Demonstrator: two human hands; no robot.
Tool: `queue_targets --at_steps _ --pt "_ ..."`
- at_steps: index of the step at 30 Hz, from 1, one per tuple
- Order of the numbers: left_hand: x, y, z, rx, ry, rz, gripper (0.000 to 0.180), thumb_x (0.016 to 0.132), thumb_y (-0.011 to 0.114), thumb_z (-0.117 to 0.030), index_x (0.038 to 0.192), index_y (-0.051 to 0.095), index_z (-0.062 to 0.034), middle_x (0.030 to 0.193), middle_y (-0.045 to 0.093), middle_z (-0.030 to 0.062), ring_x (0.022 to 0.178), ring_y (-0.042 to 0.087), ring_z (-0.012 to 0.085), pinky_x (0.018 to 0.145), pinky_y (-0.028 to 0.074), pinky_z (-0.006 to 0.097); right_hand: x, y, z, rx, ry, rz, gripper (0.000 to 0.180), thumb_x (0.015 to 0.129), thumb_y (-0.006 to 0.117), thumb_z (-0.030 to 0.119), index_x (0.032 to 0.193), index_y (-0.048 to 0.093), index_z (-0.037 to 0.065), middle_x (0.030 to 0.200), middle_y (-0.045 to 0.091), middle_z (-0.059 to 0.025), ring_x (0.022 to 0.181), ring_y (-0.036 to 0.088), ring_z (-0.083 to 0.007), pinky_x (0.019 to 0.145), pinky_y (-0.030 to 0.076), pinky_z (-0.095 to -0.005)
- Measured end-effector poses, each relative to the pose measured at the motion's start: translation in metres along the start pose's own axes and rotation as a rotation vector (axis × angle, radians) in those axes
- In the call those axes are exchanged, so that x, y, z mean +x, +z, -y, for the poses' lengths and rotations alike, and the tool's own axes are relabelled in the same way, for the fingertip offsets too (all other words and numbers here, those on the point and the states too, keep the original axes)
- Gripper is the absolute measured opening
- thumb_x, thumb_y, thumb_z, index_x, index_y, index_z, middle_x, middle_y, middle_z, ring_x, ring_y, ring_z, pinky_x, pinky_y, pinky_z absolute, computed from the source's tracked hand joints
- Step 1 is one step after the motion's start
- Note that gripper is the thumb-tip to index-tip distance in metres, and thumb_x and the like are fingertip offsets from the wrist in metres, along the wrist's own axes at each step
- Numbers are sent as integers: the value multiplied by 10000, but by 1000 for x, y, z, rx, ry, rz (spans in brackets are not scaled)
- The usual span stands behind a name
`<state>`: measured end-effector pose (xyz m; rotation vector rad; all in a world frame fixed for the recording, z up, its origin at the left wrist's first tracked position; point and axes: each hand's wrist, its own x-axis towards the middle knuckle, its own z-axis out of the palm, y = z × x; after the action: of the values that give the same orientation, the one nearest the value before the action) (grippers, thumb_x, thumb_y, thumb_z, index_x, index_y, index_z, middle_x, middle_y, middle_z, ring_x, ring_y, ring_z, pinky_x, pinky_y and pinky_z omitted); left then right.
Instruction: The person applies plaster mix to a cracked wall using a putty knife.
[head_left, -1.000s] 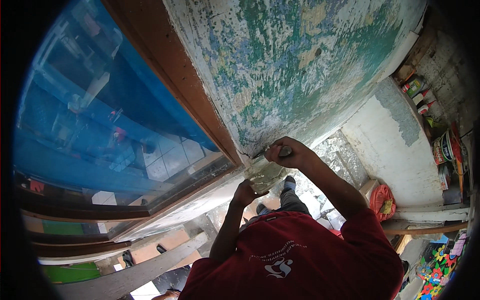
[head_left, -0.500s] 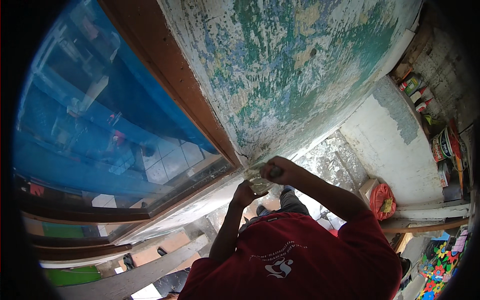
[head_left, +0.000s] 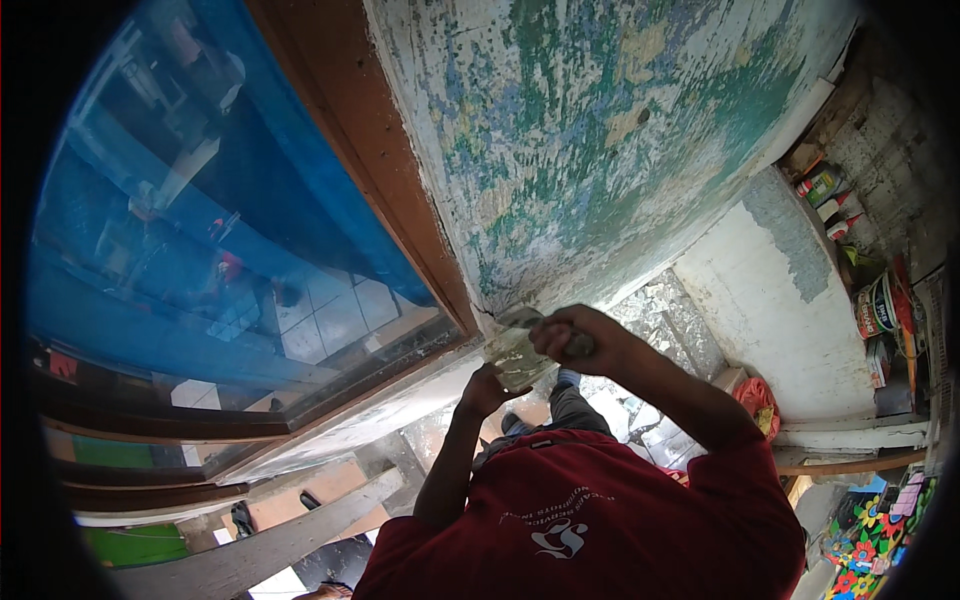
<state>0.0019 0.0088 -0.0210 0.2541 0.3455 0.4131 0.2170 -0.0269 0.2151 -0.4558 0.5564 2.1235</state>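
A person in a red T-shirt point(head_left: 600, 490), seen from above, works with both arms stretched forward. The right hand point(head_left: 572, 335) has its fingers curled tight around the handle of a scraper point(head_left: 520, 316), the handle's rounded end poking out of the fist. The left hand point(head_left: 484, 392) is clamped on the near-left edge of a flat, pale, smeared board point(head_left: 513, 362); the fingers underneath are hidden. The board lies just below the lower corner of the wall, and the scraper's blade shows by the board's far edge; whether the two touch is unclear.

A second ago the right hand was higher, against the wall's lower corner; half a second ago it had dropped over the board. Now it remains there, with the blade visible again and pointing toward the wall. This looks like a pause between strokes, perhaps for wiping or loading the blade.

Just beyond, the wall point(head_left: 600, 150) shows patchy green, blue and white paint, bordered along its left edge by a brown window frame point(head_left: 385, 150) with bluish glass point(head_left: 200, 230). Farther off, pale debris point(head_left: 655, 310) litters the floor, and a red bag point(head_left: 757, 403) and a bucket point(head_left: 878, 308) sit to the right.
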Motion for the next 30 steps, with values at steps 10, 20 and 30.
queue_targets --at_steps 10,20,30 --pt "0 22 0 35 4 -69 624 840 590 -240 1373 338 -34 1340 455 182 1220 470 354 983 414 558 52 -40 50 -46 -165 175 140 792 411 -27 911 337 -26 832 415 -75 625 456 -118 539 462 -220" --pt "-4 12 -2 56 -17 -47 622 838 558 -224 1380 334 -18 1354 441 183 1231 453 364 1027 376 553 7 -79 5 -167 -18 -136 74 890 460 49 881 445 -22 731 431 -20 530 408 -39 413 361 -150" --pt "3 -3 2 50 -26 -57 601 867 545 -268 1386 336 -50 1368 436 154 1225 466 338 1023 378 553 74 -102 20 48 -32 -146 53 883 442 31 881 419 -16 696 413 -3 519 404 -41 427 359 -170"
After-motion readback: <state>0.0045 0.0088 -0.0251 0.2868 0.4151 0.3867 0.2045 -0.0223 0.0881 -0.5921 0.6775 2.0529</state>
